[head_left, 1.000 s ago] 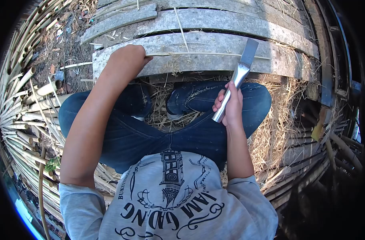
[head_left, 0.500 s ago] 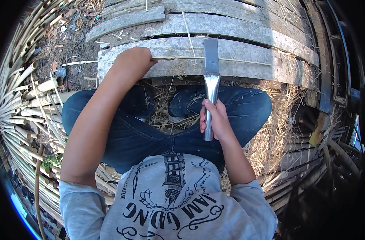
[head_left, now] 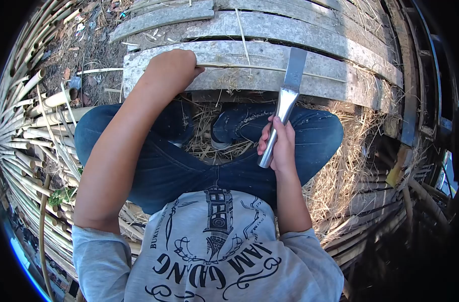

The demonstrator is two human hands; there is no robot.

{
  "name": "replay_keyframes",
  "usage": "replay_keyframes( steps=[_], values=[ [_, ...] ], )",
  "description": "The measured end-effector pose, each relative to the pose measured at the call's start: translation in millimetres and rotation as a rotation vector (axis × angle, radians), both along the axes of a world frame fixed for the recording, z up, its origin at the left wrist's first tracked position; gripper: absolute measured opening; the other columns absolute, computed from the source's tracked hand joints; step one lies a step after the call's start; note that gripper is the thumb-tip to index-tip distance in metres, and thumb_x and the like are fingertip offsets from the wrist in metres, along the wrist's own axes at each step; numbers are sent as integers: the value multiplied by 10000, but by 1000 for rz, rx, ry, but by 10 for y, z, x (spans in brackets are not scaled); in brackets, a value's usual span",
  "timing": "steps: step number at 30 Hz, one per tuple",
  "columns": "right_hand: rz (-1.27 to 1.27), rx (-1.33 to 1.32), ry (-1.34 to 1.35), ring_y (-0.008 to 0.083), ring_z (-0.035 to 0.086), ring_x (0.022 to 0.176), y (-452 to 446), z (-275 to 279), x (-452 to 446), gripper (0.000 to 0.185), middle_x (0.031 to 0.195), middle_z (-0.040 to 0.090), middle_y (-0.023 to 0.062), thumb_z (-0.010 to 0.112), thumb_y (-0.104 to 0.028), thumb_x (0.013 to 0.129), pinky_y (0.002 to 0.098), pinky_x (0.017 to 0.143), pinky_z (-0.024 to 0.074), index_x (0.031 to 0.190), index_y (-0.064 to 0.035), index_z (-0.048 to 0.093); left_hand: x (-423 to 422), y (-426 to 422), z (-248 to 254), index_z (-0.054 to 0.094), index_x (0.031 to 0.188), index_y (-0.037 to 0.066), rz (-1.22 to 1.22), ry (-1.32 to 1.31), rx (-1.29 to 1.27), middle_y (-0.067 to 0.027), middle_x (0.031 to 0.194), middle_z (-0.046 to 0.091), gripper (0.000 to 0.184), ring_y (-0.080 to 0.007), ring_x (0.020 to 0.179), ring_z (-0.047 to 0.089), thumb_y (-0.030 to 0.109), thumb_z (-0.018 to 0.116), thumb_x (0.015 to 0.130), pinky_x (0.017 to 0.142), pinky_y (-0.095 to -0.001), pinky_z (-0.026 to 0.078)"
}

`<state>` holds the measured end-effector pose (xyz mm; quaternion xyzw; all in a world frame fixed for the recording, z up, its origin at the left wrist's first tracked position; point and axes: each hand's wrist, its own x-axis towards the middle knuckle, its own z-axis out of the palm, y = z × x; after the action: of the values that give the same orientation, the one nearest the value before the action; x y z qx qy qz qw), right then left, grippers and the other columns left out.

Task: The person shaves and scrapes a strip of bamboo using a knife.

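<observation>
My left hand (head_left: 172, 69) is closed round one end of a thin bamboo strip (head_left: 239, 66), above the near plank. The strip stretches to the right over the wood and passes behind the blade of a metal knife (head_left: 294, 68). The fingertips of that hand are mostly hidden beneath it. In my right hand (head_left: 282, 143) is the knife's shiny tubular handle, held over my right thigh. Its broad, square-ended blade points away from me, tilted a little to the right. Whether the blade touches the strip I cannot tell.
Weathered planks (head_left: 300, 43) with gaps between them form a low platform ahead. Another thin strip (head_left: 243, 35) lies across them. Cut bamboo poles (head_left: 25, 143) are piled at left. Straw-like shavings (head_left: 347, 166) cover the ground at right, beside dark timber (head_left: 410, 75).
The knife has moved right along the strip, and its blade now leans to the right. My left hand keeps its hold on the strip and has shifted slightly right and up.
</observation>
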<state>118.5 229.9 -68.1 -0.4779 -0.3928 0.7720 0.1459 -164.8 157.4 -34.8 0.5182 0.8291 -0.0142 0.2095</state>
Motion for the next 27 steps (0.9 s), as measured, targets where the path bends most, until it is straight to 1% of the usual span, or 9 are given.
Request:
replay_keyframes(
  steps=[1, 3, 5, 7, 13, 17, 21, 23, 27],
  values=[
    [-135, -64, 74, 128, 517, 458, -4, -17, -21, 217, 659, 494, 51, 437, -311, 1039, 303, 393, 461, 1033, -94, 424, 12, -9, -6, 676, 827, -30, -9, 5, 15, -237, 817, 674, 448, -413, 820, 663, 402, 615, 926, 752, -500, 524],
    [-135, -80, 36, 134, 519, 457, -115, 28, -121, 219, 654, 486, 51, 441, -317, 1038, 297, 396, 459, 1028, -100, 418, 33, -27, -45, 679, 833, -27, -10, -12, 22, -239, 814, 675, 443, -413, 816, 664, 402, 615, 927, 754, -500, 524],
    [138, -58, 10, 136, 513, 445, -230, 0, -139, 228, 652, 498, 55, 477, -308, 1028, 297, 393, 461, 1025, -87, 422, 9, -4, -51, 682, 839, -23, -23, -25, 37, -240, 812, 675, 438, -413, 812, 665, 401, 615, 927, 755, -500, 524],
    [222, -81, 0, 132, 510, 442, -269, 54, -155, 228, 658, 506, 56, 489, -296, 1023, 294, 389, 461, 1037, -74, 441, -17, 4, 4, 687, 837, -20, 7, -53, -13, -239, 816, 680, 435, -414, 807, 667, 400, 622, 922, 760, -499, 524],
    [-87, -74, 66, 129, 508, 441, -165, 4, -214, 244, 660, 498, 58, 470, -322, 1030, 284, 389, 455, 1049, -83, 426, 43, 46, 85, 705, 826, -38, 27, -176, -146, -233, 811, 690, 433, -400, 783, 673, 382, 642, 909, 748, -480, 524],
    [224, -91, 60, 132, 530, 455, -372, 59, -342, 229, 671, 522, 62, 508, -281, 1018, 289, 407, 476, 1043, -68, 426, 34, 95, 180, 709, 840, -43, 51, -251, -217, -225, 794, 689, 440, -382, 758, 680, 387, 645, 907, 738, -466, 528],
    [247, -81, 96, 122, 539, 469, -496, 53, -428, 230, 682, 539, 58, 554, -256, 999, 276, 421, 480, 1055, -49, 472, 7, 94, 264, 710, 844, -44, 65, -270, -271, -225, 788, 689, 458, -371, 764, 685, 408, 656, 898, 738, -457, 531],
    [282, -23, 52, 102, 551, 473, -370, 97, -375, 215, 660, 544, 30, 582, -247, 988, 252, 420, 465, 1007, -51, 495, 0, 80, 249, 709, 840, -42, 60, -277, -286, -229, 788, 688, 464, -374, 769, 685, 415, 657, 895, 740, -458, 530],
    [241, 225, -92, 87, 584, 540, -126, 41, -174, 172, 692, 580, 34, 646, -150, 941, 237, 466, 495, 962, -29, 525, 5, 41, 216, 702, 819, -35, 7, -168, -149, -232, 780, 683, 515, -398, 774, 677, 470, 637, 901, 734, -481, 528]
  ],
)
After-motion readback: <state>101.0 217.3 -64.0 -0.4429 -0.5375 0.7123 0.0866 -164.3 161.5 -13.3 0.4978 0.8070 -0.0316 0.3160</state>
